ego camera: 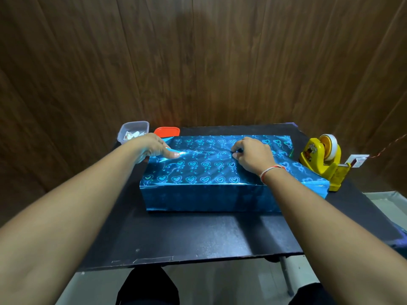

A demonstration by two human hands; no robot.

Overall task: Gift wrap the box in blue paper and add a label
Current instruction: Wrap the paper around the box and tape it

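Observation:
A box wrapped in shiny blue paper with a heart pattern (198,172) lies across the middle of the black table (187,236). My left hand (154,147) is at the box's far left corner, its thumb pressing the paper flat on the top. My right hand (251,155) rests on the top toward the right, fingers curled down with the tips pressing on the paper seam. Loose paper sticks out past the box's right end (312,179).
A yellow tape dispenser (323,159) with a white roll stands at the right edge, a small label piece (356,161) beside it. At the back left are a clear plastic container (133,131) holding small white items and its red lid (166,131). A wooden wall stands behind.

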